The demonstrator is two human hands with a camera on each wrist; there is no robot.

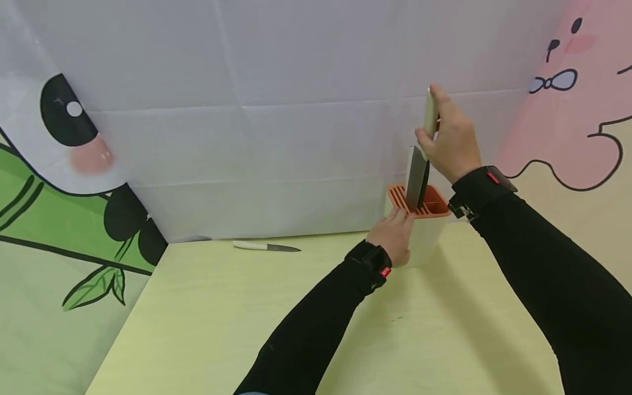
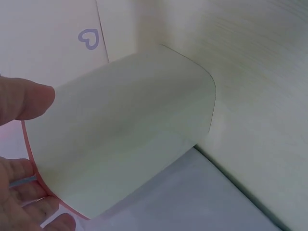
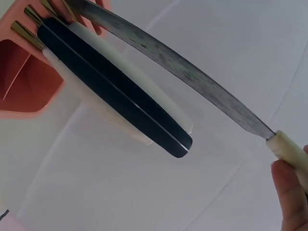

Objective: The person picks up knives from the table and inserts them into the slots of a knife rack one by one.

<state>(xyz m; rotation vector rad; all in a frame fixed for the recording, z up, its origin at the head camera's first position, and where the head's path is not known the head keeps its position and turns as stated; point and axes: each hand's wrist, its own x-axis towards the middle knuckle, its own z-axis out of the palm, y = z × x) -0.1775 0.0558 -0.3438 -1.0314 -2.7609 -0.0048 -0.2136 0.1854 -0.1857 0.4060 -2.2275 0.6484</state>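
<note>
At the right of the table stands a white knife block (image 1: 424, 241) with an orange slotted top. My left hand (image 1: 392, 236) grips it near the top; in the left wrist view the thumb lies on its white side and the fingers are at the orange rim. Above it, my right hand (image 1: 451, 137) holds a kitchen knife by its pale handle (image 1: 431, 115). The knife's long grey blade (image 3: 187, 72) points down, its lower end at the slots and the tip hidden. Beside the blade, a black handle (image 3: 115, 86) and pale handles stick up from the block.
A small knife with a white handle (image 1: 250, 245) lies on the pale yellow table (image 1: 222, 323), near the back edge and left of the block. A white printed cloth (image 1: 296, 142) hangs right behind the table. The block's top also has wider open compartments (image 3: 29, 82).
</note>
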